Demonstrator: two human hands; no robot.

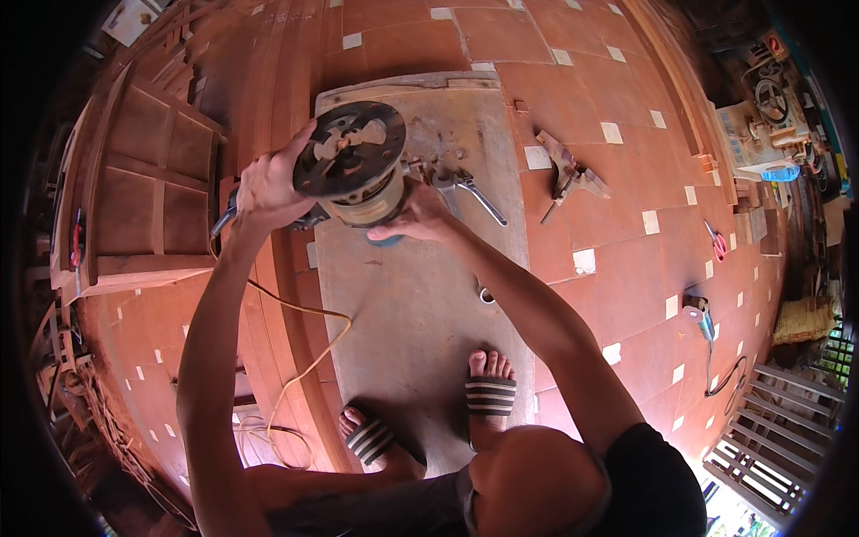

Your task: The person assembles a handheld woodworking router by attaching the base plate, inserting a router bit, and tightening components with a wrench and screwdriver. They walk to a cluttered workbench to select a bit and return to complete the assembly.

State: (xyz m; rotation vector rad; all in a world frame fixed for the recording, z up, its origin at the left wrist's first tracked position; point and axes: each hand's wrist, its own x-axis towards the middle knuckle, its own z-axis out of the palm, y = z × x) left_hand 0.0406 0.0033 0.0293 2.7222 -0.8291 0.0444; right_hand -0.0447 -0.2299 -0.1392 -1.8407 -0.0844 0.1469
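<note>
Above a worn wooden board [385,304] I hold a router [362,201] tilted, its round black base plate turned up toward me. My left hand [273,183] is closed around the router's left side by the base. My right hand [416,215] grips its body from the right and below, with some fingers hidden behind it. Close beyond my right hand, a metal wrench [481,199] lies on the board among small metal parts. A metal ring [486,294], perhaps a wrench's end, shows beside my right forearm.
A yellowish cord [335,315] loops down on the left. A wooden panel frame [157,179] stands at far left beside long timbers. On the tiled floor to the right lie a wooden tool [573,174], red-handled scissors [716,242] and a corded power tool [701,313]. My sandalled feet rest on the board.
</note>
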